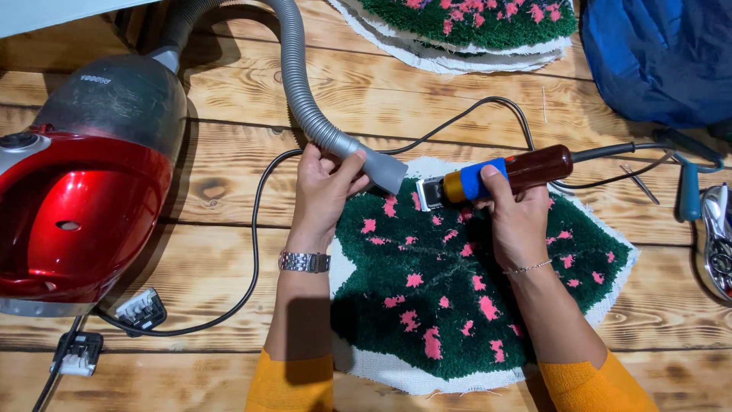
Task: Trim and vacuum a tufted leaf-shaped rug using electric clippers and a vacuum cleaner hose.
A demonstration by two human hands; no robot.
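A leaf-shaped tufted rug (450,297), dark green with pink spots and a white backing edge, lies on the wooden floor. My left hand (324,191) grips the grey vacuum hose (305,91) near its nozzle, which rests at the rug's upper edge. My right hand (515,217) holds an electric clipper (496,178) with a brown body, blue band and gold collar. Its blade head touches the rug right beside the nozzle tip. A metal watch is on my left wrist, a thin bracelet on my right.
A red and grey vacuum cleaner (84,206) stands at the left, with black cords and plugs (137,309) by it. More green and pink rugs (465,27) lie at the top, a blue bag (663,53) at top right, and scissors (717,244) at the right edge.
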